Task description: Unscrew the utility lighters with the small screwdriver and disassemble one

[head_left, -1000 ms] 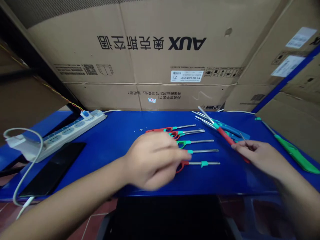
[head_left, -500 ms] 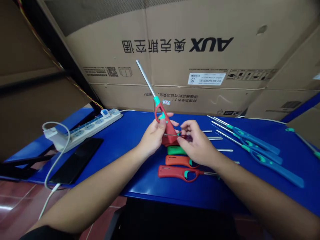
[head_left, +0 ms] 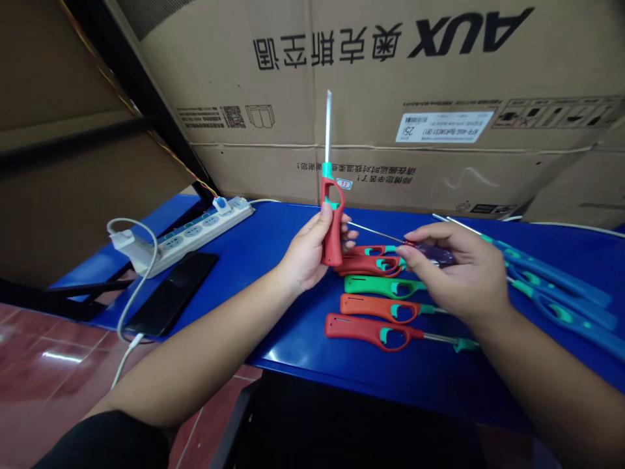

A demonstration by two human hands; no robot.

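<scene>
My left hand (head_left: 308, 251) grips a red gas lighter (head_left: 333, 238) by its handle, with the metal tube pointing up. In my right hand (head_left: 456, 267) is a screwdriver (head_left: 437, 254) with a dark, see-through handle. Its thin shaft points left toward the held lighter; I cannot tell whether the tip touches it. Below my hands several lighters lie in a row on the blue table, among them a green lighter (head_left: 371, 285), an orange lighter (head_left: 375, 306) and a red lighter (head_left: 359, 327) nearest the front edge. My right hand covers part of their tubes.
Three blue lighters (head_left: 561, 312) lie at the right of the table (head_left: 293, 352). On the left are a white power strip (head_left: 195, 234) with plugs and a black phone (head_left: 173, 293) on a cable. A large cardboard box (head_left: 361, 117) stands behind.
The held lighter has swung from leaning left to nearly upright. My right hand has drawn the screwdriver away to the right of it. The whole view has shifted a little.
</scene>
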